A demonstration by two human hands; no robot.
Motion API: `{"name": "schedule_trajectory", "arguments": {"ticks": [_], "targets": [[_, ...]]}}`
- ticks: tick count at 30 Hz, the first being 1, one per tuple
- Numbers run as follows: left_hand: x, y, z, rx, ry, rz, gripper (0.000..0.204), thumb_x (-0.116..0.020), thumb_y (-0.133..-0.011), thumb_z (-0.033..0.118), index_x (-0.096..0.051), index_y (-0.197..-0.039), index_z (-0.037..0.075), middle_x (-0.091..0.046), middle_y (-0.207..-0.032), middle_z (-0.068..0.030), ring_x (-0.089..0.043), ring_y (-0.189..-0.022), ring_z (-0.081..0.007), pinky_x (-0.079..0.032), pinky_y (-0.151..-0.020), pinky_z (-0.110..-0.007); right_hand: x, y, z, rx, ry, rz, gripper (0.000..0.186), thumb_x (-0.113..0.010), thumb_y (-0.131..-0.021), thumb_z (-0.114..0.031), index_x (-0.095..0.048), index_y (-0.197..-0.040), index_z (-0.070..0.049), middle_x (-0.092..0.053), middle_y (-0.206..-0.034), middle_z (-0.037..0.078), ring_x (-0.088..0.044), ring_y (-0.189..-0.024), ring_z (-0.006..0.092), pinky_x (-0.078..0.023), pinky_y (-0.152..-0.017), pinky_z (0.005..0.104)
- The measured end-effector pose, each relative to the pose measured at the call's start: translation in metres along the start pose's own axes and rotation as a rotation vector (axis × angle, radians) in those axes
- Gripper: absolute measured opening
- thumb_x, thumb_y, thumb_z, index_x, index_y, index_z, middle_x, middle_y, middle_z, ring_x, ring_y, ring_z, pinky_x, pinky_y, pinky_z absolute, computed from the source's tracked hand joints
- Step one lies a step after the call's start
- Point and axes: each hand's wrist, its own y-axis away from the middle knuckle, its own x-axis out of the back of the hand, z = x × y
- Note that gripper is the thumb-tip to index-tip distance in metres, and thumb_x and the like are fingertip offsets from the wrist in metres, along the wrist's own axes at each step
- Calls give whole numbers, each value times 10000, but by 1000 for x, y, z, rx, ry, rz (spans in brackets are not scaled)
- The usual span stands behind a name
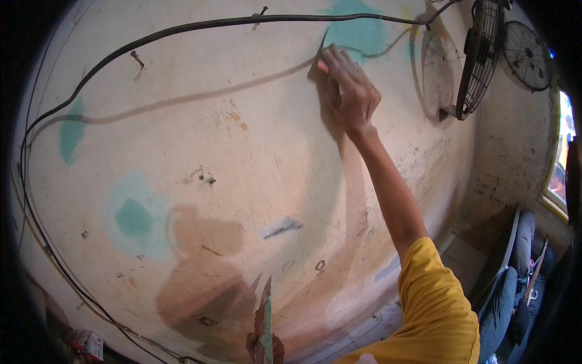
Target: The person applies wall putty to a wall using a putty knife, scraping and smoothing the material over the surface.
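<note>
My right hand (353,91) reaches up to the wall, fingers closed around a putty knife (322,50) seen almost edge-on, its thin dark blade against or very close to the surface. A bit of orange-red shows between the fingers. Just right of the blade is a turquoise patch (357,27) on the pale, stained wall (200,133). Low at the bottom edge, my left hand (278,350) grips a thin flat scraper (267,318) held upright, with green putty smeared along it. Most of that hand is cut off by the picture's edge.
A black cable (200,25) sags across the upper wall, over a nail (137,59). More turquoise patches (133,217) lie at left. Wall fans (479,60) stick out at upper right. Dark blue cloth items (500,297) are piled at lower right, near a window (561,158).
</note>
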Motion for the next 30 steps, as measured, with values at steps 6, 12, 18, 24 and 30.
{"name": "schedule_trajectory", "arguments": {"ticks": [6,12,18,24,30], "targets": [[5,1,-6,-45,-25,19,273,-555,-887,237,-588,-878,-34,-537,-664,-93,-401,-388,-105,-363,-301,-210,63,7,1,4,-118,66,254,-645,-765,-16,-673,-1009,-81,-687,-962,90,-679,-829,198,-524,-707,283],[10,-10,-25,-77,-58,23,274,-548,-890,242,-586,-898,-30,-546,-690,-97,-419,-425,-114,-375,-338,-221,66,-33,109,-566,-391,-1,291,-563,-869,-68,-552,-1142,30,-608,-986,69,-563,-901,110,-450,-788,245],[21,-35,-61,-118,-97,20,276,-541,-893,246,-583,-919,-25,-554,-715,-101,-437,-461,-122,-386,-376,-233,14,-58,140,-435,-749,-224,370,-578,-855,-112,-565,-1210,-7,-639,-1032,64,-577,-920,103,-451,-832,246],[37,-64,-109,-190,-140,15,279,-533,-896,250,-581,-939,-21,-563,-740,-105,-455,-498,-131,-397,-414,-244,-6,-76,143,-118,-811,-329,349,-587,-837,-141,-614,-1175,-61,-685,-966,70,-627,-894,131,-482,-822,260],[52,-84,-157,-278,-178,1,283,-526,-898,254,-579,-960,-17,-571,-765,-109,-473,-534,-140,-409,-451,-256,-29,-97,144,-182,-938,-229,289,-569,-828,-192,-647,-1041,-13,-649,-747,99,-603,-719,138,-476,-641,286]]}}
